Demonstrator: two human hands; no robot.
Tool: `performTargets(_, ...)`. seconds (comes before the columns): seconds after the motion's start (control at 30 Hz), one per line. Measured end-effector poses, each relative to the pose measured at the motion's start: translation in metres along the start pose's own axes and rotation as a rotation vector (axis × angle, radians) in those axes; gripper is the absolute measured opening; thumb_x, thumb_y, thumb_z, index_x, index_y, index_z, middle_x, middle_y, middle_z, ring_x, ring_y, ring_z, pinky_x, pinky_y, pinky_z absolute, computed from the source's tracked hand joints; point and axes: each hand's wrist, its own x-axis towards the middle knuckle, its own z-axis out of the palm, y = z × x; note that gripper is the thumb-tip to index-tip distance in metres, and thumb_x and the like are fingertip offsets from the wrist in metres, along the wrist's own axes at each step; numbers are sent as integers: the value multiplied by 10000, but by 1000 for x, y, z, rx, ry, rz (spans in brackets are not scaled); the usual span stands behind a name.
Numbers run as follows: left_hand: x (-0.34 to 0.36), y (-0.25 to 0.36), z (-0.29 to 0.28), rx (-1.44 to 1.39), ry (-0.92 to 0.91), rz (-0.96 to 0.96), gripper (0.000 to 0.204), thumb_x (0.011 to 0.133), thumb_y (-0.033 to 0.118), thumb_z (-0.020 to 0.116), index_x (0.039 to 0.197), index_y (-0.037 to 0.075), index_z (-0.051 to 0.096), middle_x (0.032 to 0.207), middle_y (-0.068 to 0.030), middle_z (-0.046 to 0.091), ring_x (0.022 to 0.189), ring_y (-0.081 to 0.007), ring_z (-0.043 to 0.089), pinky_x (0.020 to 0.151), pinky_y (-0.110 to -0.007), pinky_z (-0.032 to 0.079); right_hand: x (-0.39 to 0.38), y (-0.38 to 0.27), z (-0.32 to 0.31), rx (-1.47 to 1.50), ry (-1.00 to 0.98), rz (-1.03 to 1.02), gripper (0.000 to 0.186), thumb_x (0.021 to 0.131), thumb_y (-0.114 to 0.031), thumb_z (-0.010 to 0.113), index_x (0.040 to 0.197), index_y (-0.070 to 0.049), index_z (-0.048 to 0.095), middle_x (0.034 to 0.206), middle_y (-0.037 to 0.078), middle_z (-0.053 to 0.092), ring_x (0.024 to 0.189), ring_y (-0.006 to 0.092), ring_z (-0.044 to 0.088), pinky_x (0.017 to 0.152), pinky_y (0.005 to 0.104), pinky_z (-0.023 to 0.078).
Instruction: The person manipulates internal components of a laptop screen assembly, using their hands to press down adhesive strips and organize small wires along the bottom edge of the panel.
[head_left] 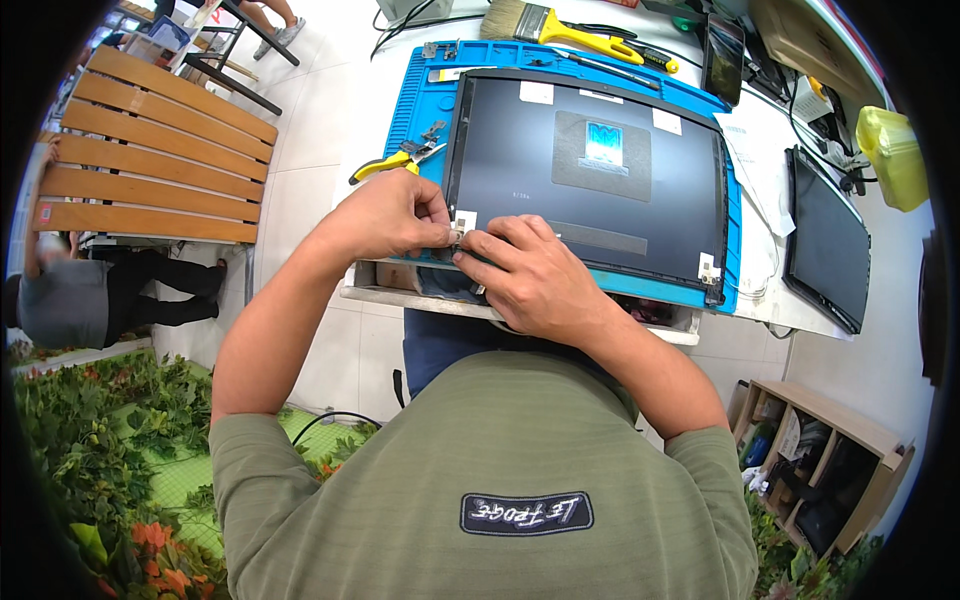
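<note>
A dark laptop screen panel [500, 150] in a thin black frame lies on a blue repair mat [407, 105]. White stickers and a shiny blue-silver label show on its surface. My left hand [395, 215] is closed in a pinch at the panel's near left corner, beside a small metal piece [462, 222]. What lies between those fingertips is hidden. My right hand [530, 275] grips the same corner, with bent fingers on the panel and frame edge. Yellow-handled pliers [395, 162] rest on the mat's left side, beyond my left hand.
A wide yellow-handled brush [530, 22] lies behind the mat, near a phone [723, 58]. Another black screen [828, 240] stands at the right beside papers and cables. An open drawer [400, 293] sits under the near table edge. A slatted wooden bench [165, 155] and a person are at left.
</note>
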Motion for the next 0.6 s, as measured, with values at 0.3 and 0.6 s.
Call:
performTargets(0.3,1,-2,7,98,79,84,187,823,149,874,874,-20,812,758,-84,772,697,-160,724,685,-327,580,0,0,0,3,10,2,390,900,-134,802,1276,-28,804,1280,83,704,1221,295,639,1033,443,509)
performTargets(0.6,-2,-3,10,126,101,95,210,863,150,901,880,-30,795,776,-46,738,734,-120,671,703,-298,553,0,-1,0,4,12,-13,408,888,-110,799,1283,-9,795,1283,94,710,1213,300,640,1027,449,511)
